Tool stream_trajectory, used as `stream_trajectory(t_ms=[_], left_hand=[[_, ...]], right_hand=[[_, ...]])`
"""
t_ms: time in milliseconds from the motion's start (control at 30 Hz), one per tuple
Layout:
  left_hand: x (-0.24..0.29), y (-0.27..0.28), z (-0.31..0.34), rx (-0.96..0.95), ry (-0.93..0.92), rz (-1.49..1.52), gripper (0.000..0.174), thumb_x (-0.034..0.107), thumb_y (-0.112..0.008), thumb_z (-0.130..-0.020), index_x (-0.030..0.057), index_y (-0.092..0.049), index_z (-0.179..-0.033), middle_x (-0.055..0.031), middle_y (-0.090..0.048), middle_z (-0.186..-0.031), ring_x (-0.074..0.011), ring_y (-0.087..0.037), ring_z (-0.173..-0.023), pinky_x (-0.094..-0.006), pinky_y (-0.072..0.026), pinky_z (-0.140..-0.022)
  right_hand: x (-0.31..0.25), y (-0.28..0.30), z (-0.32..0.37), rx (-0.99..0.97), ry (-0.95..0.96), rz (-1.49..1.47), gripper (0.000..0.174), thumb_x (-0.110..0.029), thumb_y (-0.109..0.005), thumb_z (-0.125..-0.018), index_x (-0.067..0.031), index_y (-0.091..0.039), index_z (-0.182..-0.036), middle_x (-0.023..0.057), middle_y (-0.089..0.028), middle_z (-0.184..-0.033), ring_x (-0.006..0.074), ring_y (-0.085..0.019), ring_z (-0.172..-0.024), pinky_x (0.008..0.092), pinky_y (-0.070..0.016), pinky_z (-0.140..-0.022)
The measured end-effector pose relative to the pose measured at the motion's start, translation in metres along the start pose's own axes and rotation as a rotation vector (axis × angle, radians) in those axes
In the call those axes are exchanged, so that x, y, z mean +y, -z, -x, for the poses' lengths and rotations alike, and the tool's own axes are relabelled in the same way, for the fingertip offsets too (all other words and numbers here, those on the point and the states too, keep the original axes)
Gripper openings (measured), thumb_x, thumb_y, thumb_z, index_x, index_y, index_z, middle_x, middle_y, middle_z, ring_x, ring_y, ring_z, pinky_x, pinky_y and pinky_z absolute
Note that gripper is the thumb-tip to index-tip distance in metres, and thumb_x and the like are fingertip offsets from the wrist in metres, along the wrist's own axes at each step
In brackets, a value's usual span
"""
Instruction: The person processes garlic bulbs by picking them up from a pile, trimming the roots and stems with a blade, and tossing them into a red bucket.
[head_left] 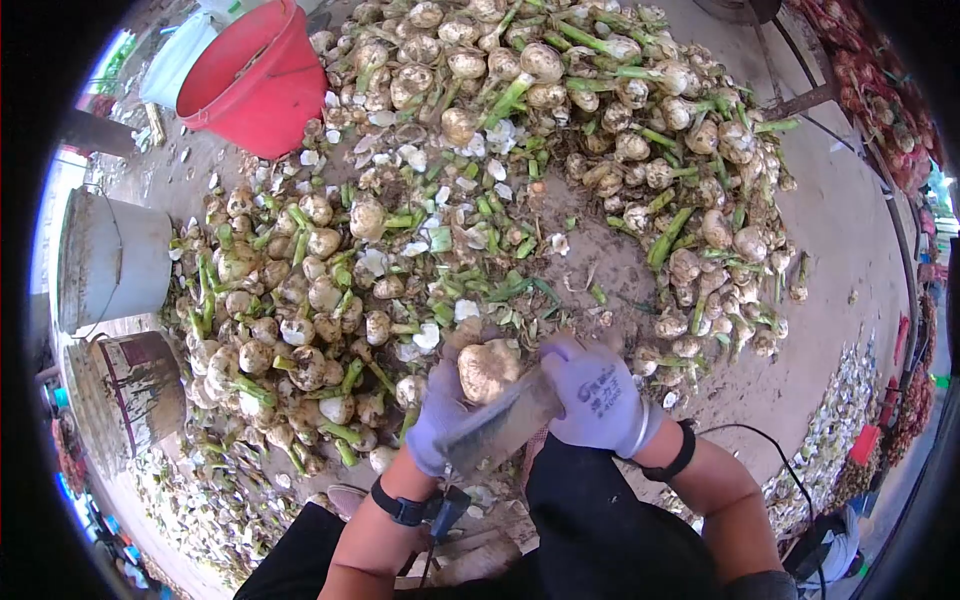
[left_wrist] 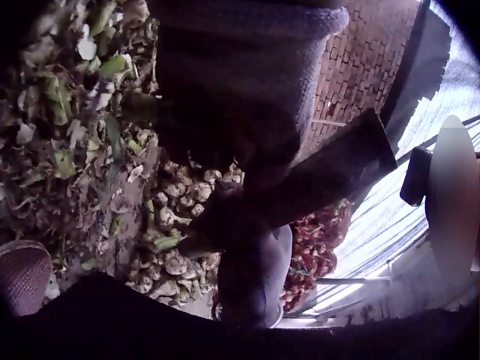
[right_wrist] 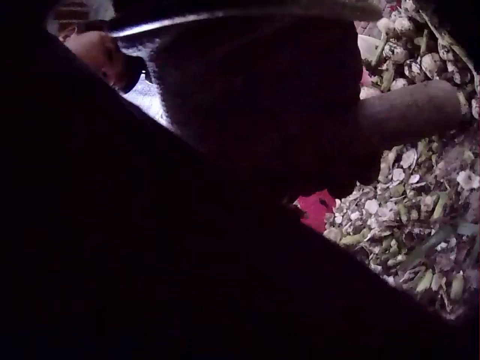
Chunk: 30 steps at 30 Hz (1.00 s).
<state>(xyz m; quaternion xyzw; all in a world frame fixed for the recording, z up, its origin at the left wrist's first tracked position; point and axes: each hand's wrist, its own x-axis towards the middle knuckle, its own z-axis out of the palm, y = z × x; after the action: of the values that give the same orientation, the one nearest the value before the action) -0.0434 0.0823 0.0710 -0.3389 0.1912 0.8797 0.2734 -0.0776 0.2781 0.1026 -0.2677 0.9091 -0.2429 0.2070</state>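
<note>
In the head view my left hand (head_left: 440,412), in a pale lilac glove, grips a large dirt-covered garlic bulb (head_left: 488,370). My right hand (head_left: 598,395), gloved alike, holds a broad-bladed knife (head_left: 500,425). The blade slants across the gap between the hands, just below the bulb, and overlaps the left hand's side. In the dark left wrist view the knife (left_wrist: 330,172) is a wide shadowed shape. The right wrist view shows the pale knife blade (right_wrist: 412,112) above trimmings; the rest of that hand is lost in shadow.
Untrimmed garlic with green stems forms a large heap (head_left: 700,150) at far right, and another pile (head_left: 300,310) lies at left. Cut stems and white slices (head_left: 460,215) litter the ground between. A red bucket (head_left: 260,85) and white buckets (head_left: 115,255) stand left; red mesh sacks (head_left: 870,90) line the right.
</note>
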Motion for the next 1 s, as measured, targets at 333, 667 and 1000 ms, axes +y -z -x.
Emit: stream_trajectory(t_ms=[333,667,1000], left_hand=[[-0.016,0.047,-0.006,-0.083,-0.061,-0.477,0.077,0.004,-0.079,-0.068,0.0026,-0.036,-0.132,-0.0064,-0.053,-0.117,-0.0144,-0.057,-0.100,-0.0292,-0.0502,-0.084],[-0.026,0.031,-0.023,0.274,-0.622,-0.575,0.050,0.007,-0.072,-0.081,0.0053,-0.048,-0.124,-0.0045,-0.062,-0.108,-0.0138,-0.062,-0.090,-0.0258,-0.0530,-0.077],[0.045,0.060,0.009,0.218,-0.809,-0.157,0.041,0.033,-0.059,-0.093,0.0074,-0.050,-0.124,-0.0084,-0.056,-0.116,-0.0161,-0.058,-0.092,-0.0284,-0.0489,-0.077]], right_hand=[[0.071,-0.057,-0.015,-0.009,-0.210,0.108,0.034,-0.025,-0.065,-0.067,-0.0048,-0.058,-0.092,0.0148,-0.061,-0.086,0.0328,-0.062,-0.077,0.0418,-0.0487,-0.067],[0.022,-0.071,0.016,-0.126,-0.671,-0.876,0.034,-0.030,-0.062,-0.083,0.0043,-0.063,-0.089,0.0155,-0.063,-0.072,0.0225,-0.062,-0.069,0.0362,-0.0494,-0.066],[0.128,-0.074,0.087,-0.043,-0.927,0.308,0.053,-0.044,-0.064,-0.080,0.0023,-0.059,-0.104,0.0227,-0.061,-0.106,0.0324,-0.063,-0.095,0.0416,-0.0520,-0.080]])
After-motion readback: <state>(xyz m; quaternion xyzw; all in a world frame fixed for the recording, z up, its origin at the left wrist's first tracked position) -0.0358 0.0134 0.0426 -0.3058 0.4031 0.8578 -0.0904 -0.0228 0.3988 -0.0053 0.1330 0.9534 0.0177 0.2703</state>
